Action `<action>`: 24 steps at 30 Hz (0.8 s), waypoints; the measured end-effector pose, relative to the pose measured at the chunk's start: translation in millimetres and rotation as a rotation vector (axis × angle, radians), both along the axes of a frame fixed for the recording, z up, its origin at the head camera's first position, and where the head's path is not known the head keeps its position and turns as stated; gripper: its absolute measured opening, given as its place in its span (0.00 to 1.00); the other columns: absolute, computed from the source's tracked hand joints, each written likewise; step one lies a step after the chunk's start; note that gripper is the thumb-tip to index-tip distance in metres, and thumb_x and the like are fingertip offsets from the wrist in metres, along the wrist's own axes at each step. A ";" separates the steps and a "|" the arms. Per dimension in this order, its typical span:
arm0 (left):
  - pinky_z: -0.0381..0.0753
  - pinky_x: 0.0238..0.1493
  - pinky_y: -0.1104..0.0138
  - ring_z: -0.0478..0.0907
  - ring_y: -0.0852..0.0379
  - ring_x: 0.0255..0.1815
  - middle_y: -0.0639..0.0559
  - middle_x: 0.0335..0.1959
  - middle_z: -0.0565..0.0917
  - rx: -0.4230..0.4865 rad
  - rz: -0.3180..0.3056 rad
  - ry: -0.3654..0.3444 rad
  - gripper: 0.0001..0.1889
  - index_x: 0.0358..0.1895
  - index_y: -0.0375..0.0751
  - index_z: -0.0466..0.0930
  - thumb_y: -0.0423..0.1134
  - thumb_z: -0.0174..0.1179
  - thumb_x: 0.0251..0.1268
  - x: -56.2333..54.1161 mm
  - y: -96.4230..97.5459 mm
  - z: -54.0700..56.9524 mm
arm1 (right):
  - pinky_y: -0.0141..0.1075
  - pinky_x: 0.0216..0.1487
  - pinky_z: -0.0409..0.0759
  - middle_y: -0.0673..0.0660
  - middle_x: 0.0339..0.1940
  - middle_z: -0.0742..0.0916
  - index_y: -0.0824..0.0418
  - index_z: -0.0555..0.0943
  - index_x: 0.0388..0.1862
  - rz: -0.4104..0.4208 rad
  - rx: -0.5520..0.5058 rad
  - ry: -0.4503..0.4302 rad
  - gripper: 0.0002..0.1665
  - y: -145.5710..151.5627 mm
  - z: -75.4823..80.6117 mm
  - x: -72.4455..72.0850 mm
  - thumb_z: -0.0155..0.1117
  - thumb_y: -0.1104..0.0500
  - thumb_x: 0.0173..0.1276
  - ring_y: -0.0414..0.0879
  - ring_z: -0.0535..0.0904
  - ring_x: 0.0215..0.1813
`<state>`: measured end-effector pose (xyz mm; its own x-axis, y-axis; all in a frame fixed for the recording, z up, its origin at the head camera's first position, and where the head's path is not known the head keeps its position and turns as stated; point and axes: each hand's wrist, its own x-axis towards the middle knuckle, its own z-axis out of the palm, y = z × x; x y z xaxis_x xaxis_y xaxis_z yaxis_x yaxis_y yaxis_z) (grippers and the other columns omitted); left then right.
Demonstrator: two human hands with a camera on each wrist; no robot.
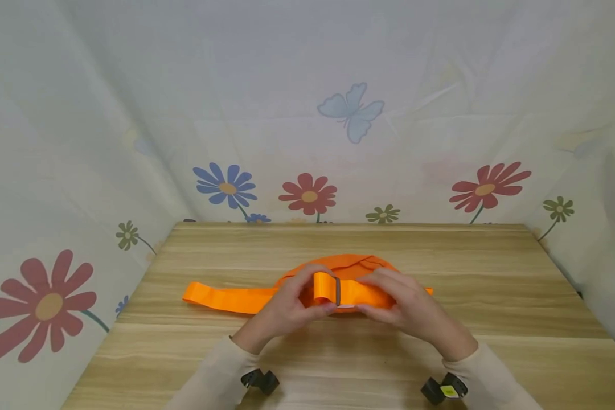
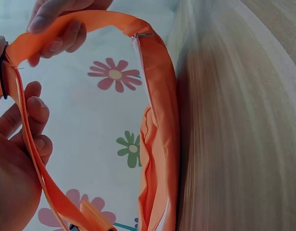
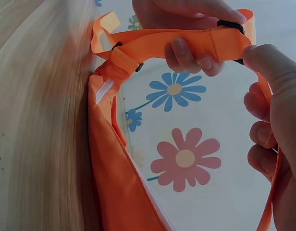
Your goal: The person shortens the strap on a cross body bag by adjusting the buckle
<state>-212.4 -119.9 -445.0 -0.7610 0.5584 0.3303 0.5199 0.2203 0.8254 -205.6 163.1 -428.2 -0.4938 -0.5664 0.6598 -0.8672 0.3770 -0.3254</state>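
Note:
An orange waist bag (image 1: pixel 345 261) with a white zipper (image 2: pixel 142 67) lies on the table, and its strap arches up toward the person. The left hand (image 1: pixel 286 307) holds the strap just left of a dark slide buckle (image 1: pixel 337 291), where a short loop of webbing (image 1: pixel 324 286) stands up. On the other side, the right hand (image 1: pixel 412 304) pinches the strap (image 3: pixel 229 44) close to the buckle, thumb in front and fingers behind. Another dark buckle (image 3: pixel 139 67) sits where the strap meets the bag in the right wrist view.
A length of orange strap (image 1: pixel 230 299) trails left across the wooden table (image 1: pixel 441 250). Behind and beside the table hangs a pale curtain (image 1: pixel 266 131) printed with flowers and a butterfly. Dark wrist cameras (image 1: pixel 260 381) are worn at both cuffs.

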 end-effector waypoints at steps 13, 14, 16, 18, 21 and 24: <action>0.86 0.61 0.56 0.81 0.54 0.54 0.52 0.57 0.83 -0.015 0.001 -0.011 0.25 0.66 0.53 0.75 0.44 0.74 0.71 -1.0 4.0 0.5 | 0.42 0.52 0.92 0.52 0.52 0.91 0.56 0.85 0.63 -0.033 0.076 -0.015 0.29 -6.5 5.8 1.7 0.73 0.39 0.73 0.44 0.86 0.51; 0.86 0.61 0.57 0.81 0.54 0.54 0.52 0.57 0.83 -0.016 0.005 -0.012 0.25 0.65 0.53 0.75 0.43 0.74 0.70 -0.9 4.0 0.8 | 0.42 0.53 0.92 0.52 0.53 0.91 0.56 0.85 0.64 -0.039 0.084 -0.010 0.30 -6.0 5.6 1.6 0.74 0.39 0.72 0.44 0.86 0.51; 0.86 0.60 0.59 0.80 0.54 0.54 0.52 0.56 0.84 -0.012 0.016 -0.008 0.25 0.65 0.52 0.76 0.42 0.75 0.70 -0.9 3.6 1.2 | 0.42 0.53 0.92 0.51 0.53 0.91 0.57 0.84 0.64 -0.051 0.100 0.002 0.31 -3.8 4.4 1.2 0.74 0.39 0.72 0.44 0.86 0.51; 0.85 0.60 0.61 0.80 0.54 0.53 0.52 0.56 0.84 -0.007 0.030 -0.005 0.25 0.65 0.52 0.76 0.42 0.75 0.70 -0.8 2.8 1.5 | 0.43 0.53 0.92 0.51 0.54 0.91 0.57 0.84 0.65 -0.066 0.113 0.008 0.33 -0.3 3.0 0.6 0.74 0.38 0.71 0.45 0.87 0.51; 0.85 0.60 0.62 0.80 0.54 0.53 0.53 0.56 0.83 0.002 0.049 -0.011 0.25 0.66 0.52 0.76 0.44 0.75 0.70 -0.5 0.7 2.3 | 0.46 0.54 0.92 0.53 0.55 0.91 0.59 0.84 0.64 -0.075 0.110 0.011 0.32 5.9 0.9 -0.6 0.74 0.39 0.72 0.48 0.89 0.53; 0.85 0.60 0.63 0.80 0.54 0.54 0.53 0.56 0.83 0.003 0.052 -0.011 0.25 0.67 0.53 0.75 0.45 0.74 0.71 -0.8 -0.9 3.8 | 0.48 0.55 0.92 0.54 0.56 0.91 0.59 0.85 0.63 -0.076 0.099 0.019 0.31 10.3 -0.5 -1.6 0.69 0.37 0.75 0.50 0.90 0.53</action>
